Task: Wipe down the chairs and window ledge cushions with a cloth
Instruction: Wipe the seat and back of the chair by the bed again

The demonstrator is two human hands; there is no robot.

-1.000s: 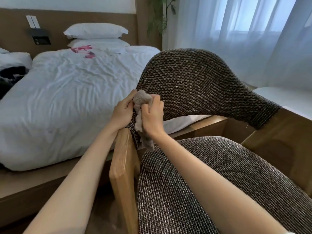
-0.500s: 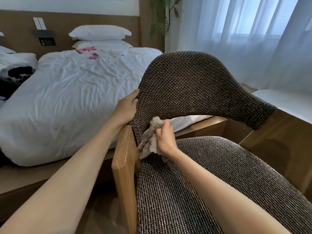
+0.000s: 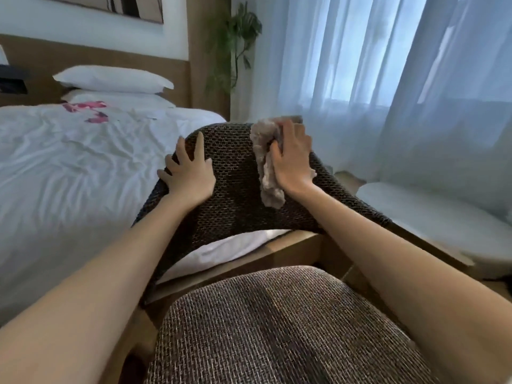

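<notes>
A chair with a dark woven backrest (image 3: 238,195) and a woven seat cushion (image 3: 277,328) stands right in front of me. My right hand (image 3: 293,159) presses a crumpled grey cloth (image 3: 267,162) against the upper right of the backrest, near its top edge. My left hand (image 3: 188,173) lies flat with fingers spread on the backrest's upper left, holding nothing. A white window ledge cushion (image 3: 432,214) runs along the right, below the curtain.
A bed with white sheets (image 3: 69,176) and two pillows (image 3: 113,80) sits close behind the chair on the left. Sheer curtains (image 3: 388,79) cover the window at right. A potted plant (image 3: 235,42) stands in the corner. The wooden bed frame (image 3: 291,248) shows under the backrest.
My right hand has carried the cloth from the lower left corner of the backrest up to its upper right. My left hand shifted from the backrest's edge onto its front face. The view moved rightward.
</notes>
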